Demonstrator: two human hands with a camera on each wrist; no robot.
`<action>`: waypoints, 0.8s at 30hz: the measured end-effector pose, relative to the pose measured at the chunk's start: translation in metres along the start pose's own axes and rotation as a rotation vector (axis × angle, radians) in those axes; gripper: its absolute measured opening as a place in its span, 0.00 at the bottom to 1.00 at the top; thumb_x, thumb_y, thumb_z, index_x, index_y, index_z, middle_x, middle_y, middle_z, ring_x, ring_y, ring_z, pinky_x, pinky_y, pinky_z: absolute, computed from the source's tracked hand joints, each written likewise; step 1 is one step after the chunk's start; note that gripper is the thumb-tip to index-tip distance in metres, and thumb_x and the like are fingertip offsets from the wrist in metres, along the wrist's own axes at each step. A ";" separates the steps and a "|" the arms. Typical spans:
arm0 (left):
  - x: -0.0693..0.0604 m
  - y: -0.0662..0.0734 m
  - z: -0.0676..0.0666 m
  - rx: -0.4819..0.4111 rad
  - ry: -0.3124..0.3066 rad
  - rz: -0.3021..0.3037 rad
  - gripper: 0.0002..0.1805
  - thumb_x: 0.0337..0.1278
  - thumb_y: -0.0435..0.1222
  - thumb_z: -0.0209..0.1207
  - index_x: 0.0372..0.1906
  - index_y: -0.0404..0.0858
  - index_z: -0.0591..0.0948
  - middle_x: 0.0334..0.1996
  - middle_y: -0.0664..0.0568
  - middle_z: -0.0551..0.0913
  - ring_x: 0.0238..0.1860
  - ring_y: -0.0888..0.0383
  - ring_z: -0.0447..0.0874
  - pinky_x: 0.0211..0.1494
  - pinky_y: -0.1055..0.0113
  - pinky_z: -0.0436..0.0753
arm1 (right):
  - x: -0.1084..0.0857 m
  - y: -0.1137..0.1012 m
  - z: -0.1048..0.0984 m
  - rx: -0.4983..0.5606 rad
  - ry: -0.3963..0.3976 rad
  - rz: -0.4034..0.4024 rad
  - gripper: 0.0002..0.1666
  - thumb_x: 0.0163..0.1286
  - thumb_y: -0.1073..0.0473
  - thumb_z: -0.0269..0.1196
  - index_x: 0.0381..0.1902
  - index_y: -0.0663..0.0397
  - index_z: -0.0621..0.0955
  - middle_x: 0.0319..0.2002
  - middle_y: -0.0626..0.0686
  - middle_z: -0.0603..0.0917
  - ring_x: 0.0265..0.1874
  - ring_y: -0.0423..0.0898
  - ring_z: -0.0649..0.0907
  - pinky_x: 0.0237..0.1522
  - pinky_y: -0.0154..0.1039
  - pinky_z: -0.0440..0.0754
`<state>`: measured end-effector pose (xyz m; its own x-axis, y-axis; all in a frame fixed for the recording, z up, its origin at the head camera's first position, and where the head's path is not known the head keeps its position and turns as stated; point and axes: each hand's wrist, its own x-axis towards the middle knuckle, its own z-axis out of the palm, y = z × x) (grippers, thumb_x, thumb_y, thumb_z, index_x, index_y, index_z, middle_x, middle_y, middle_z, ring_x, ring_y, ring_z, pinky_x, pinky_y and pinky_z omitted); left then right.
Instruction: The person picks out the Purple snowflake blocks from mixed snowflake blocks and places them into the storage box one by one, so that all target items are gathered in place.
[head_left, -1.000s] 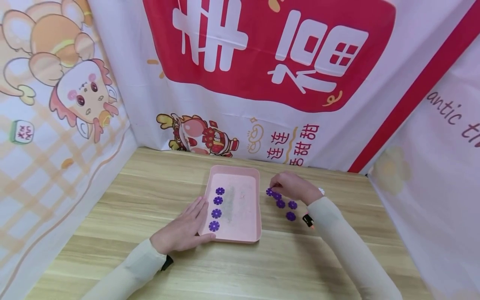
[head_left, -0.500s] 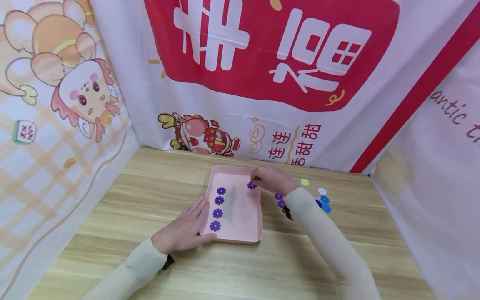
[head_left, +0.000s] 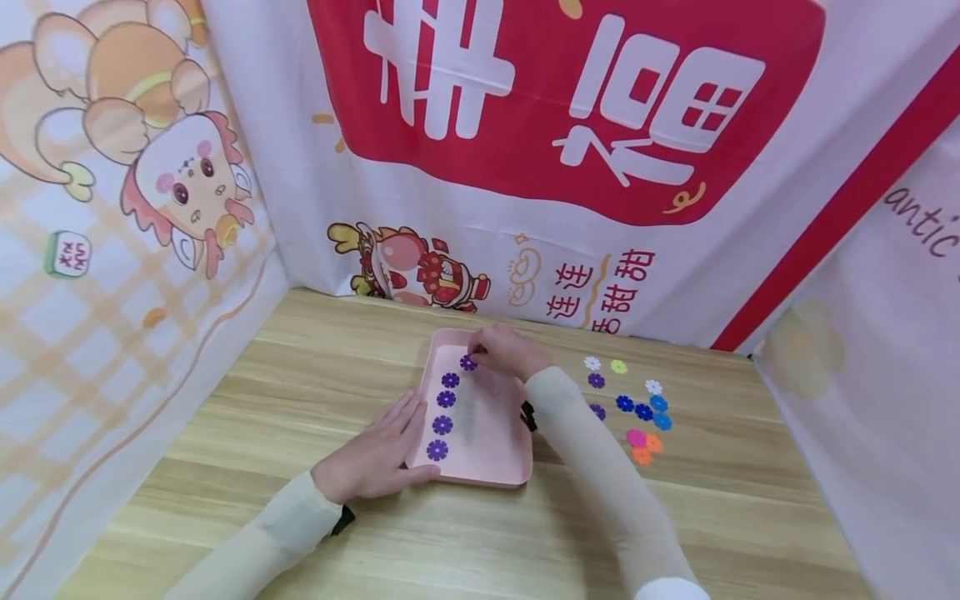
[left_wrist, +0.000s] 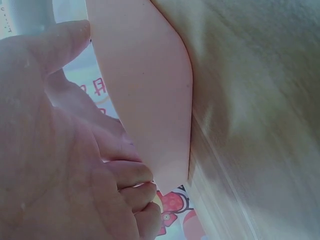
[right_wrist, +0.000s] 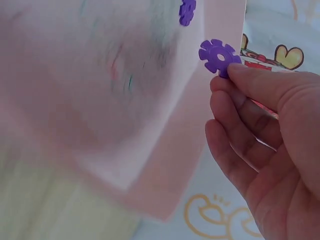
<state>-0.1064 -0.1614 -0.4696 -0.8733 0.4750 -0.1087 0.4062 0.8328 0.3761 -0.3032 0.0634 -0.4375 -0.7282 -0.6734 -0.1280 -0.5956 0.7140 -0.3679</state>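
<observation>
My right hand point(head_left: 510, 354) pinches a purple snowflake disc point(right_wrist: 219, 56) between thumb and index finger, over the far part of a shallow pink tray point(head_left: 487, 481). Four-lobed detail is not discernible from above, but the wrist view shows notched edges and a centre hole. Several purple snowflake discs point(head_left: 442, 425) lie in a column along the tray's left side. My left hand point(head_left: 378, 450) rests against the tray's left rim, fingers extended, its thumb at the near corner. In the left wrist view, thumb and fingertips touch the tray's pink wall point(left_wrist: 145, 90).
Right of the tray, loose snowflake discs lie on the wooden table point(head_left: 300, 358): purple point(head_left: 596, 380), white point(head_left: 654, 387), yellow-green point(head_left: 618, 367), blue point(head_left: 662, 422), pink point(head_left: 636, 437) and orange point(head_left: 642, 456). A printed curtain point(head_left: 450, 192) hangs behind the table.
My right hand has picked up a purple disc from the table and carried it left, over the tray, to near the column's far end. The left hand keeps its place on the rim.
</observation>
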 end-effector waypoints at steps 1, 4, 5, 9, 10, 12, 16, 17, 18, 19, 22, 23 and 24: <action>0.000 0.000 0.000 -0.003 0.001 -0.002 0.56 0.73 0.64 0.55 0.83 0.26 0.49 0.86 0.32 0.44 0.87 0.36 0.40 0.89 0.42 0.49 | 0.003 -0.001 0.002 0.012 0.004 0.021 0.09 0.79 0.61 0.64 0.45 0.50 0.91 0.41 0.48 0.91 0.39 0.41 0.86 0.49 0.35 0.88; 0.000 0.001 -0.001 -0.007 0.004 -0.002 0.56 0.73 0.63 0.55 0.83 0.26 0.50 0.86 0.32 0.44 0.87 0.36 0.40 0.89 0.43 0.49 | 0.013 -0.003 0.008 0.031 0.013 0.063 0.10 0.80 0.59 0.63 0.47 0.48 0.91 0.41 0.47 0.90 0.40 0.41 0.85 0.51 0.37 0.88; 0.000 0.001 -0.001 -0.007 0.003 -0.002 0.56 0.73 0.63 0.55 0.83 0.26 0.50 0.86 0.32 0.44 0.87 0.36 0.40 0.89 0.43 0.49 | 0.015 -0.004 0.009 0.036 0.012 0.075 0.10 0.81 0.58 0.63 0.47 0.47 0.91 0.41 0.47 0.91 0.40 0.42 0.85 0.51 0.38 0.87; 0.000 0.002 -0.002 -0.013 0.000 0.001 0.56 0.73 0.63 0.56 0.83 0.26 0.49 0.85 0.32 0.44 0.87 0.35 0.40 0.89 0.42 0.49 | 0.021 -0.006 0.014 0.050 0.004 0.094 0.10 0.81 0.56 0.62 0.49 0.45 0.90 0.43 0.47 0.91 0.40 0.42 0.85 0.51 0.39 0.87; -0.001 0.001 -0.002 -0.016 -0.001 0.001 0.56 0.73 0.63 0.56 0.83 0.26 0.49 0.85 0.32 0.44 0.87 0.35 0.40 0.89 0.42 0.49 | 0.023 -0.007 0.015 0.055 0.002 0.098 0.10 0.81 0.56 0.62 0.50 0.45 0.90 0.43 0.48 0.91 0.39 0.42 0.85 0.50 0.38 0.87; -0.001 0.001 -0.003 -0.020 -0.002 0.001 0.56 0.74 0.63 0.56 0.84 0.26 0.49 0.85 0.32 0.44 0.87 0.35 0.40 0.89 0.42 0.49 | 0.025 -0.009 0.017 0.068 0.008 0.093 0.11 0.81 0.57 0.62 0.51 0.47 0.90 0.43 0.49 0.92 0.39 0.42 0.85 0.48 0.37 0.87; -0.001 0.001 -0.003 -0.024 -0.001 -0.003 0.56 0.74 0.62 0.56 0.84 0.27 0.48 0.86 0.32 0.44 0.87 0.36 0.40 0.89 0.42 0.49 | 0.028 -0.010 0.019 0.132 0.035 0.113 0.12 0.81 0.60 0.61 0.50 0.50 0.90 0.42 0.52 0.91 0.36 0.44 0.85 0.43 0.37 0.87; -0.001 0.000 -0.003 -0.024 0.000 -0.004 0.56 0.73 0.62 0.56 0.84 0.27 0.48 0.86 0.33 0.44 0.87 0.36 0.40 0.89 0.42 0.49 | 0.029 -0.010 0.020 0.147 0.044 0.123 0.12 0.81 0.60 0.61 0.50 0.51 0.90 0.41 0.52 0.91 0.36 0.44 0.84 0.42 0.37 0.86; -0.001 0.000 -0.003 -0.025 0.000 -0.007 0.56 0.73 0.62 0.56 0.84 0.27 0.48 0.86 0.33 0.43 0.87 0.36 0.40 0.89 0.42 0.49 | 0.030 -0.009 0.021 0.159 0.051 0.135 0.12 0.81 0.61 0.60 0.49 0.51 0.91 0.41 0.52 0.90 0.35 0.44 0.84 0.41 0.36 0.86; -0.001 0.000 -0.003 -0.025 0.000 -0.007 0.56 0.73 0.62 0.56 0.84 0.27 0.48 0.86 0.33 0.43 0.87 0.36 0.40 0.89 0.42 0.49 | 0.031 -0.008 0.023 0.170 0.058 0.147 0.12 0.81 0.61 0.60 0.48 0.52 0.91 0.40 0.52 0.90 0.34 0.44 0.84 0.40 0.36 0.85; 0.000 0.000 -0.003 -0.027 0.000 -0.005 0.56 0.73 0.62 0.56 0.84 0.27 0.48 0.86 0.33 0.43 0.87 0.36 0.40 0.89 0.42 0.49 | 0.031 -0.006 0.026 0.198 0.074 0.186 0.12 0.81 0.61 0.60 0.46 0.52 0.91 0.38 0.53 0.90 0.33 0.44 0.84 0.38 0.36 0.85; 0.000 0.001 -0.002 -0.023 -0.001 -0.003 0.56 0.74 0.62 0.56 0.84 0.27 0.48 0.86 0.33 0.43 0.87 0.36 0.40 0.89 0.42 0.49 | 0.031 -0.005 0.028 0.207 0.079 0.194 0.12 0.81 0.61 0.60 0.46 0.53 0.91 0.38 0.53 0.90 0.32 0.45 0.84 0.37 0.36 0.85; 0.000 0.001 -0.002 -0.022 -0.002 -0.002 0.56 0.74 0.62 0.56 0.84 0.27 0.48 0.86 0.33 0.43 0.87 0.36 0.39 0.89 0.42 0.49 | 0.031 -0.005 0.029 0.217 0.081 0.203 0.12 0.81 0.61 0.60 0.46 0.54 0.91 0.38 0.54 0.90 0.32 0.45 0.85 0.37 0.36 0.86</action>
<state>-0.1064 -0.1617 -0.4673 -0.8735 0.4738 -0.1113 0.3983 0.8274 0.3960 -0.3132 0.0333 -0.4667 -0.8547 -0.4976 -0.1482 -0.3553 0.7688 -0.5317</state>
